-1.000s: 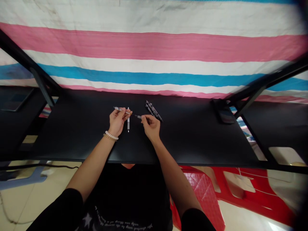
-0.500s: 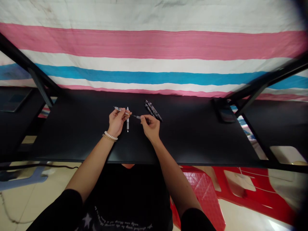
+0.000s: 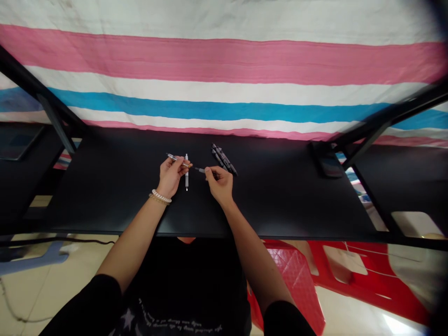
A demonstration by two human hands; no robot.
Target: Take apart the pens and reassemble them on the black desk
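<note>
My left hand (image 3: 171, 173) is closed on a slim silvery-white pen barrel (image 3: 171, 157), which slants down toward the right between thumb and fingers. In the fingers of my right hand (image 3: 220, 182) is a grey pen part (image 3: 202, 170) with a thin dark end pointing at the barrel. A narrow gap separates the two pieces; the rest of the pen part is hidden by the fingers. Beneath my left fingertips a white pen (image 3: 186, 181) lies on the black table (image 3: 280, 186). Several black pens (image 3: 224, 159) lie bunched just beyond my right hand.
A dark phone-like object (image 3: 329, 161) lies toward the table's right end. Black slanted frame bars (image 3: 56, 121) rise at both sides. Behind the table hangs a striped sheet (image 3: 224, 60). A red plastic stool (image 3: 290, 275) stands below the front edge.
The thin dark end of the pen part has come away from the barrel, leaving a gap between them. Both hands stay nearly in place; the view has shifted slightly.
</note>
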